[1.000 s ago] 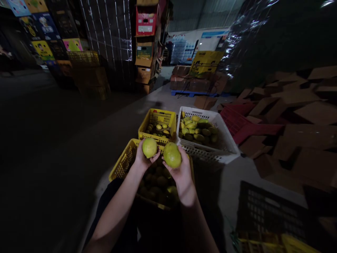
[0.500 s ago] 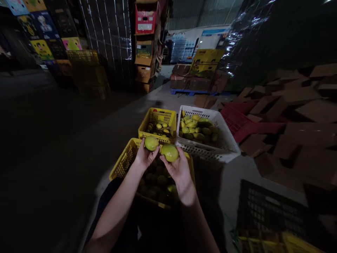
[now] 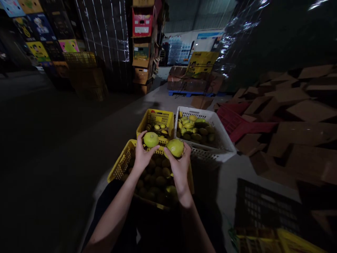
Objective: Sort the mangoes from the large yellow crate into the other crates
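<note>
My left hand (image 3: 141, 156) is closed around a yellow-green lemon (image 3: 151, 140), thumb and fingers at its sides. In my right hand (image 3: 180, 170) is a second lemon (image 3: 175, 148), slightly lower, with a pale glint on its skin. The two lemons are held up a small distance apart. Beneath them stands a yellow crate (image 3: 119, 166) filled with more fruit, much of it in shadow. Behind it, a smaller-looking yellow crate (image 3: 166, 116) holds several lemons. To its right, a white crate (image 3: 224, 142) contains a heap of yellow and green lemons.
A red crate (image 3: 237, 123) and a pile of flattened cardboard (image 3: 297, 133) lie to the right. Near the lower right are a black crate (image 3: 263, 202) and a yellow one (image 3: 292, 242). Stacked boxes (image 3: 142, 52) and a blue pallet (image 3: 189, 93) stand farther back.
Both hands have turned the lemons, showing other sides of them. The right lemon has moved slightly right and up. The whole view has shifted a little.
</note>
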A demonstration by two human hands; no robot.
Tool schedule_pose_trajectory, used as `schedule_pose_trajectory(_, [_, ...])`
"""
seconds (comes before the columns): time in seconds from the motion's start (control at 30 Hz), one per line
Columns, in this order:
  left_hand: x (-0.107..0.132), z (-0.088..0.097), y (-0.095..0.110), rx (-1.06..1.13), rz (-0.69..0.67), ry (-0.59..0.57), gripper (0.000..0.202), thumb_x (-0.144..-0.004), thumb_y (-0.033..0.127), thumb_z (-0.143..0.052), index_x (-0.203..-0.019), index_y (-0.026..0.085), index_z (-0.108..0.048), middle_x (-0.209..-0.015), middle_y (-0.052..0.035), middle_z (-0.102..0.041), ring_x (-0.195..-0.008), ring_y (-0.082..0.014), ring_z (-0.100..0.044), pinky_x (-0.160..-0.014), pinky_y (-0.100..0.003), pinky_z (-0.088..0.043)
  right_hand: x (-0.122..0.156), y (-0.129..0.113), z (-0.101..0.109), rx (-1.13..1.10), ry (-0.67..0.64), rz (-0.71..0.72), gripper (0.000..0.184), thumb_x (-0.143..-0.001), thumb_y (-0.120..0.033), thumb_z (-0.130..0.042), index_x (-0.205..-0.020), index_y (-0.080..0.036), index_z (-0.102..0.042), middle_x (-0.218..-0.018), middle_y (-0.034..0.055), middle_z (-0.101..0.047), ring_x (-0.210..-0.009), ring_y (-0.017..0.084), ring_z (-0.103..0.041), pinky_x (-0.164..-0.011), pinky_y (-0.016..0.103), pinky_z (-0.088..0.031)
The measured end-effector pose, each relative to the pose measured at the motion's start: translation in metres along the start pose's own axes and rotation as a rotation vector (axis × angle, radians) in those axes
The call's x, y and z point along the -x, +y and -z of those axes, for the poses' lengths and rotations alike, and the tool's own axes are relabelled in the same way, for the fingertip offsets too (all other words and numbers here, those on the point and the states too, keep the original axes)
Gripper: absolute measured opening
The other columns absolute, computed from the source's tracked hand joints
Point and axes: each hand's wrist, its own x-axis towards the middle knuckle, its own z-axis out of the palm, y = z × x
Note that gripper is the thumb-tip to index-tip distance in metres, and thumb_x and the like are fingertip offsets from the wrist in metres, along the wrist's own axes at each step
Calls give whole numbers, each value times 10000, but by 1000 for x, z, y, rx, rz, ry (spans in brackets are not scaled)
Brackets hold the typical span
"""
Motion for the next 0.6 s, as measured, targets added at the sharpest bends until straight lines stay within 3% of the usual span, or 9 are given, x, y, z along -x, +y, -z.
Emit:
schedule_pose_trajectory(0.13, [2,6,-6,-93,-93,-104,695,-621,345,-918,-1210,238,-564,-1291,-98,-594,-1228,-270,-581,-1060,-377,-475,-2,0,4,184,-6,281,621,-697,-393,-820,-1224,-225,-539,-1257,122,-619,-1189,288,-575,-1080,488,-438])
schedule_pose_trajectory(0.23, [2,8,-8,-70,-59,-156,693,-618,354,-918,-1205,239,-568,-1282,-97,-603,-1189,-264,-602,-1028,-377,-495,-1,1,4,159,-15,292,614,-716,-371,-804,-1251,-226,-542,-1282,126,-617,-1209,289,-570,-1082,493,-436])
schedule_pose_trajectory(0.33, [2,8,-5,-5,-8,-148,678,-601,349,-925,-1185,238,-599,-1289,-96,-615,-1187,-263,-609,-1002,-358,-512,0,-1,2,82,12,184,678,-650,-372,-849,-1239,-225,-548,-1325,132,-602,-1218,301,-572,-1084,507,-433])
schedule_pose_trajectory(0.43, [2,11,-2,73,58,-101,633,-606,328,-925,-1169,235,-650,-1298,-90,-634,-1251,-268,-586,-1048,-350,-492,0,-7,2,-113,8,-40,737,-584,-395,-884,-1223,-237,-552,-1277,109,-635,-1132,297,-626,-1018,494,-494])
schedule_pose_trajectory(0.6, [-1,18,6,340,375,-146,589,-665,316,-892,-1206,241,-672,-1202,-75,-700,-1136,-265,-669,-984,-406,-568,-2,-21,4,-551,-273,-408,498,-694,-396,-788,-1148,-256,-641,-1071,43,-743,-1032,272,-702,-954,440,-558])
